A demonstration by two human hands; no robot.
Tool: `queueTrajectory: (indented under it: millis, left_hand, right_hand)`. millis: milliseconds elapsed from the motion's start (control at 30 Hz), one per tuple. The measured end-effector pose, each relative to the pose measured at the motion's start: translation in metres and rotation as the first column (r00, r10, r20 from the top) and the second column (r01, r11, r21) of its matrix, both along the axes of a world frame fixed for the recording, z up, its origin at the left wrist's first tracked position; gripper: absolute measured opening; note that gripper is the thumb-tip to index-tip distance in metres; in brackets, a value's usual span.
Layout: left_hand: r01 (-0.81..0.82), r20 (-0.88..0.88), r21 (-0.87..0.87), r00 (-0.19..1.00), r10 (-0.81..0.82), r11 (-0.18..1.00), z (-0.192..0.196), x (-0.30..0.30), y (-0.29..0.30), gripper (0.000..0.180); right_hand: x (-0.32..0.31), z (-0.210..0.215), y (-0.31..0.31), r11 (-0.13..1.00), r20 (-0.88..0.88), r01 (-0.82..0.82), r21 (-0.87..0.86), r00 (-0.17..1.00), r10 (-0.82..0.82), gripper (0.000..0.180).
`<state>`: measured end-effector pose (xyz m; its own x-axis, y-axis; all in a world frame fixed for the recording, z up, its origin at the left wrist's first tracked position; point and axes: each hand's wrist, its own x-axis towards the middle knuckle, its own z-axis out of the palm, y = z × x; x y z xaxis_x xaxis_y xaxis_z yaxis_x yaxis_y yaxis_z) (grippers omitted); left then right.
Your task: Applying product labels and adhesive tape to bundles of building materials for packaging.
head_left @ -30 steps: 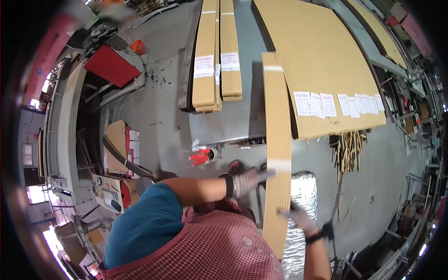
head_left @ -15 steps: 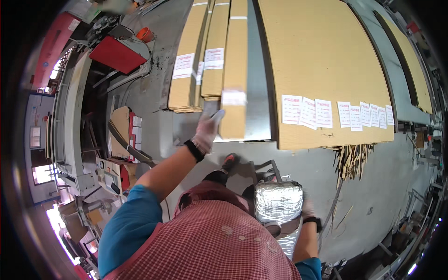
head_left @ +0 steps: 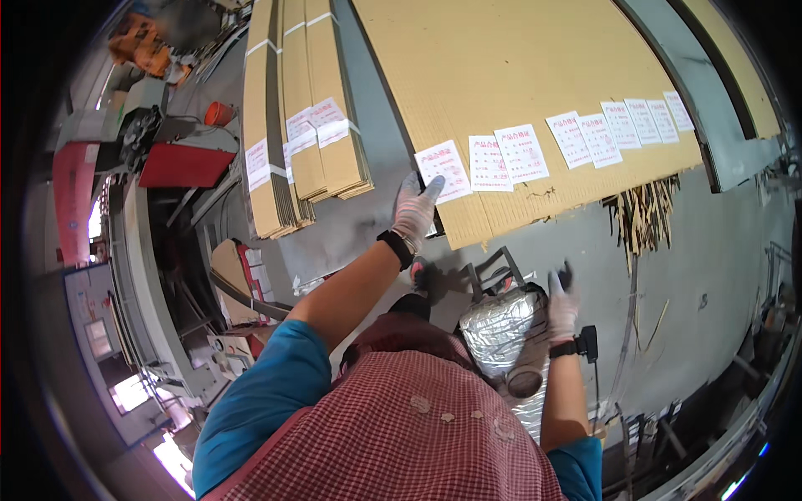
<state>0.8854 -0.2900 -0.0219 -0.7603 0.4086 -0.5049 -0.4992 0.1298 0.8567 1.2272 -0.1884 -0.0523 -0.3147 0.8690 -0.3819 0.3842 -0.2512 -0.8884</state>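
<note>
My left hand (head_left: 414,209), in a whitish glove with grey fingertips, is at the near left corner of a large stack of cardboard sheets (head_left: 535,67). Its thumb and fingers close on the lower left edge of a white paper label with red print (head_left: 451,167), the leftmost of a row. My right hand (head_left: 562,311), also gloved, is raised beside a silver foil-wrapped bundle (head_left: 499,334). Its thumb and fingers are apart; a dark patch shows at the fingertips. Left of the sheets lie banded bundles of narrow cardboard strips (head_left: 334,159), with similar labels under their white bands.
More paper labels (head_left: 597,138) lie along the sheet stack's near edge. Thin cardboard scraps (head_left: 642,217) hang below that edge. A metal frame (head_left: 493,271) stands by the foil bundle. At the left are a red panel (head_left: 185,165) and an orange bucket (head_left: 219,113).
My left hand has left the right-hand cardboard strip bundle and moved right to the leftmost label. That bundle now sits against its neighbour. My right hand has risen, and the whole view has shifted.
</note>
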Motion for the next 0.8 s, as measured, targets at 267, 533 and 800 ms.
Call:
queueTrajectory:
  millis: [267,533,800]
  left_hand:
    - [0.086,-0.043,-0.048,0.995,-0.088,0.995,0.016,-0.002,0.000,0.043]
    - [0.037,0.143,0.138,0.988,-0.057,0.990,0.035,0.109,-0.044,0.050]
    - [0.027,0.391,0.151,0.917,-0.085,0.988,0.050,0.148,-0.058,0.050]
  right_hand:
    - [-0.177,0.039,-0.054,0.722,-0.479,-0.006,-0.692,0.752,-0.453,0.058]
    - [-0.070,0.061,-0.092,0.772,-0.488,-0.014,-0.635,0.783,-0.386,0.047]
    - [0.014,0.130,-0.075,0.992,0.249,-0.085,-0.094,0.963,0.106,0.049]
